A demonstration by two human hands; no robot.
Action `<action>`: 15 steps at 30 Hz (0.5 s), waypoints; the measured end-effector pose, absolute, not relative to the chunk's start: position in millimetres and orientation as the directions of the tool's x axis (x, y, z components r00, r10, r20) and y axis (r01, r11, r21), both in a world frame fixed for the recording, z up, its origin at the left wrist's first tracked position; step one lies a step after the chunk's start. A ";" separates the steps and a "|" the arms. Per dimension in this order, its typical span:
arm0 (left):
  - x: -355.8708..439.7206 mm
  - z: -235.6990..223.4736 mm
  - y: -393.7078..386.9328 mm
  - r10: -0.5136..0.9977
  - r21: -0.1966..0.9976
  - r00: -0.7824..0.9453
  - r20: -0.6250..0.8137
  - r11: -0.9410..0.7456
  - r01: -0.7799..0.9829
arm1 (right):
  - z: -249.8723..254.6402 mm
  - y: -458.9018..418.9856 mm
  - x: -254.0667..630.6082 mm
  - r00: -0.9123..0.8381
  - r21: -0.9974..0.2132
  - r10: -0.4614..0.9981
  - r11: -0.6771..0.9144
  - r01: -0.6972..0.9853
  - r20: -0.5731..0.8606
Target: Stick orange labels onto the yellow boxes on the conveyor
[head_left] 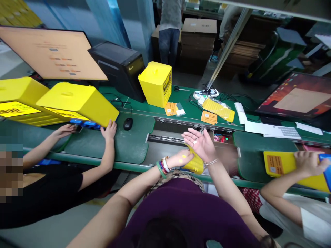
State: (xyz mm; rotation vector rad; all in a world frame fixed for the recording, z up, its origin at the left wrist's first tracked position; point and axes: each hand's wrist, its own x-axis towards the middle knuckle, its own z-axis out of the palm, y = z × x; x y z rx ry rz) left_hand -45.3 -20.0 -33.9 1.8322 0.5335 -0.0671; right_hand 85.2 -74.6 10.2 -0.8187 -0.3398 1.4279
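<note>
My left hand point(179, 158), with several bracelets at the wrist, is closed on a yellow sheet point(197, 166) in front of my body. Small round yellow spots show on the back of this hand. The sheet looks ridged in rows, and its upper part is partly hidden by my hands. Just above and to the right, my right hand point(201, 144) is palm up with fingers stretched out and thumb apart. A small pale piece point(194, 142) shows on its finger area; I cannot tell what it is.
A yellow lidded box point(156, 84) stands behind the conveyor point(165, 137). Orange cards point(170, 109) and bagged yellow sheets point(218, 109) lie nearby. At left, a co-worker's hands point(110, 130) touch another yellow box point(77, 100); at right, a co-worker's hand point(307, 162) rests on one.
</note>
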 end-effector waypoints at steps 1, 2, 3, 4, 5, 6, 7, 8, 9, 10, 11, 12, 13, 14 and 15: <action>-43.0 -34.9 -20.8 0.325 0.911 0.904 -0.279 -0.209 0.356 | 12.1 -72.5 83.1 0.146 -0.722 0.959 -0.079 -0.687 -0.244; -41.5 -35.8 -21.6 0.330 0.929 0.907 -0.262 -0.169 0.329 | 14.1 -71.4 80.6 0.137 -0.781 0.966 -0.090 -0.618 -0.220; -40.6 -36.6 -22.4 0.352 0.945 0.897 -0.266 -0.089 0.315 | 16.0 -71.5 77.3 0.116 -0.848 0.977 -0.096 -0.521 -0.182; -40.4 -37.1 -23.6 0.388 0.952 0.875 -0.290 0.018 0.307 | 17.9 -72.7 73.2 0.076 -0.917 0.988 -0.095 -0.388 -0.135; -40.8 -37.6 -25.2 0.428 0.945 0.843 -0.326 0.134 0.297 | 19.5 -74.7 68.4 0.015 -0.972 0.996 -0.082 -0.222 -0.088; -41.7 -38.0 -27.3 0.470 0.929 0.804 -0.365 0.241 0.281 | 20.7 -77.1 63.1 -0.054 -0.998 0.997 -0.052 -0.035 -0.050; -42.8 -38.2 -30.0 0.506 0.910 0.765 -0.398 0.324 0.259 | 21.6 -79.6 57.9 -0.120 -0.988 0.992 -0.010 0.152 -0.028; -44.0 -38.3 -33.1 0.536 0.896 0.733 -0.418 0.376 0.237 | 22.4 -81.8 53.4 -0.171 -0.949 0.985 0.032 0.314 -0.023; -44.9 -38.0 -36.1 0.557 0.889 0.713 -0.427 0.401 0.219 | 23.1 -83.3 50.2 -0.205 -0.899 0.978 0.065 0.434 -0.028; -45.2 -37.3 -38.7 0.569 0.887 0.702 -0.429 0.414 0.206 | 24.0 -84.0 48.7 -0.226 -0.858 0.973 0.085 0.506 -0.036; -44.9 -36.2 -40.4 0.580 0.882 0.689 -0.435 0.431 0.194 | 25.3 -83.9 49.1 -0.241 -0.842 0.969 0.091 0.532 -0.047; -43.7 -34.5 -40.9 0.586 0.875 0.680 -0.440 0.450 0.179 | 27.0 -83.0 51.2 -0.257 -0.855 0.965 0.084 0.512 -0.059; -41.7 -32.3 -40.1 0.582 0.866 0.680 -0.446 0.473 0.163 | 29.0 -81.6 54.7 -0.273 -0.892 0.960 0.064 0.448 -0.068; -39.1 -29.6 -37.9 0.567 0.856 0.690 -0.449 0.496 0.149 | 31.2 -79.8 58.9 -0.283 -0.938 0.956 0.028 0.345 -0.076; -36.3 -26.6 -34.7 0.547 0.846 0.707 -0.448 0.515 0.138 | 33.4 -77.9 63.2 -0.278 -0.975 0.957 -0.016 0.220 -0.079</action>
